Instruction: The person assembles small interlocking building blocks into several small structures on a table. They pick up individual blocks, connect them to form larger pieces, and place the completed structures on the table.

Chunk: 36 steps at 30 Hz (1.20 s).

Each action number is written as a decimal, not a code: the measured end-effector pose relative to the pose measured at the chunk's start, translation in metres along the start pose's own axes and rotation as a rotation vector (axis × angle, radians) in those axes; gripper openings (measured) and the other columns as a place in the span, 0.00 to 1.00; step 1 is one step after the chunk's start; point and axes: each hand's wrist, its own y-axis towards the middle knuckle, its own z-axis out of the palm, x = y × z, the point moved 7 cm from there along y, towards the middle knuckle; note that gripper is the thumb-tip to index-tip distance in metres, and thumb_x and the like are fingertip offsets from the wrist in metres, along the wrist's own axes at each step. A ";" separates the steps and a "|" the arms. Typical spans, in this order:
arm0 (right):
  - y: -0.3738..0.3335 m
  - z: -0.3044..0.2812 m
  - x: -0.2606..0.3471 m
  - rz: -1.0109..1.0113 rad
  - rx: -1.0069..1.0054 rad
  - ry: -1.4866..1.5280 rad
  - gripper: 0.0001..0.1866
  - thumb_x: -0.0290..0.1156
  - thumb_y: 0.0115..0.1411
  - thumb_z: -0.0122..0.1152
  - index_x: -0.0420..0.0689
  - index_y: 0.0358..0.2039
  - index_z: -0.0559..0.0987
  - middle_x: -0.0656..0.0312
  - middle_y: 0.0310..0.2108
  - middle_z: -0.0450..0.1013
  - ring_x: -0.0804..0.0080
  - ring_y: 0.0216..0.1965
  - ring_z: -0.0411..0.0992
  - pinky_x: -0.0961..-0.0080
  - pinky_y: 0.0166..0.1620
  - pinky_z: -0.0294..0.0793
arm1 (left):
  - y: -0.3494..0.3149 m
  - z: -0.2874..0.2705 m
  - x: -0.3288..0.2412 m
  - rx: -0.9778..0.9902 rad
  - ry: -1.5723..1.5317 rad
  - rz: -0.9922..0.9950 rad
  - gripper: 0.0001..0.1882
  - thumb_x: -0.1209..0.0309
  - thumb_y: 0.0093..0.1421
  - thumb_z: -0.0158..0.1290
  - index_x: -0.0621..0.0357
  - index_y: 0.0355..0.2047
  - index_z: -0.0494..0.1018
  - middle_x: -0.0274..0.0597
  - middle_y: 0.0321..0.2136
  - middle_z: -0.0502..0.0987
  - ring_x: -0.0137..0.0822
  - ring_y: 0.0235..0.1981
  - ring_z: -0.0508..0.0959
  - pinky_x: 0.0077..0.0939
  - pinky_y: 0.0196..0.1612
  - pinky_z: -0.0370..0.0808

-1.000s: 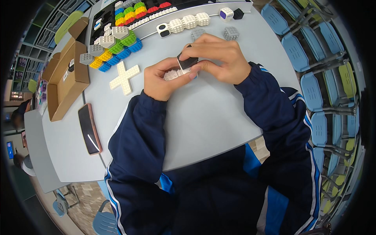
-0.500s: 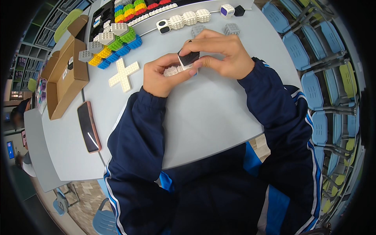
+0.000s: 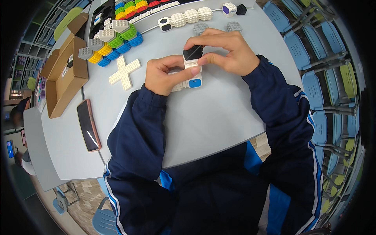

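My left fingers (image 3: pixel 181 76) gripped white blocks (image 3: pixel 187 84), I'd judge for steadiness; my right fingers (image 3: pixel 207 40) seemingly pinched the black block (image 3: pixel 192 54) at twelve o'clock.

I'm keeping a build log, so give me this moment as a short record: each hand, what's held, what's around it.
Left hand: grips the block assembly, thumb across its white part
Right hand: thumb and fingers at the assembly's black end
Assembly colours: white, black, one blue face
Left of hands: white cross-shaped plate, flat on table
Beyond cross: stepped stack of coloured blocks
Beyond hands: two grey blocks, row of white blocks
Far left: open cardboard box, phone
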 end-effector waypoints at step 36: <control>-0.007 0.039 -0.004 -0.147 -0.065 -0.009 0.48 0.29 0.27 0.76 0.44 0.52 0.61 0.57 0.47 0.62 0.57 0.47 0.61 0.65 0.46 0.69 | -0.001 0.002 0.005 0.051 -0.295 -0.153 0.11 0.73 0.56 0.63 0.71 0.36 0.81 0.45 0.28 0.83 0.27 0.28 0.81 0.18 0.32 0.78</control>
